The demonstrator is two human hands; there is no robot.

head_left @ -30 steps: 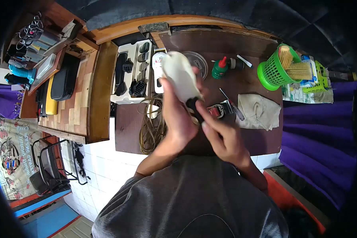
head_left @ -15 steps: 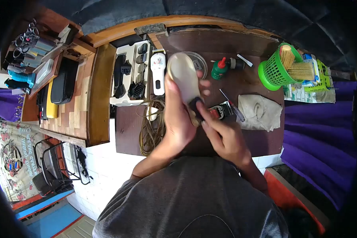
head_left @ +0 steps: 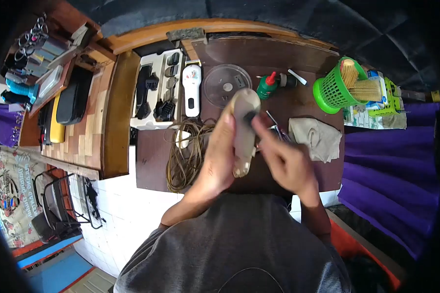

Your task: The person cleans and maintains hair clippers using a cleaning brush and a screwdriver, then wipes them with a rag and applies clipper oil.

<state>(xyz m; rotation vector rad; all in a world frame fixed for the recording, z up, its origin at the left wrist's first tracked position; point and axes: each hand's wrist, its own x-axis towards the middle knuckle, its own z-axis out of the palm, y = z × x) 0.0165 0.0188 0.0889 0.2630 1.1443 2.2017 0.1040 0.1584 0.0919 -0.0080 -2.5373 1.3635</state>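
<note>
My left hand [head_left: 221, 151] is wrapped round a pale, elongated casing [head_left: 244, 134], held upright over the brown table. The fingers of my right hand [head_left: 286, 161] hold a small dark piece [head_left: 250, 116] against the casing's upper face; that hand is slightly blurred. Behind the casing lies a round clear lid [head_left: 220, 85]. A green bottle with a red tip [head_left: 267, 86] stands to its right. Partly hidden behind my right hand are a screwdriver and small parts. A folded beige cloth [head_left: 315, 138] lies farther right.
A white clipper [head_left: 191, 90] lies beside a white tray [head_left: 137, 121] of black attachments. Coiled brown cord [head_left: 193, 161] lies on the table [head_left: 151, 168] at left. A green basket [head_left: 330, 93] holds brushes. Scissors [head_left: 32, 36] sit on the left shelf; a purple curtain [head_left: 386, 171] hangs at right.
The casing has moved down and right and turned more upright. The dark piece has shifted up along it with my right hand. The round lid is more exposed.
</note>
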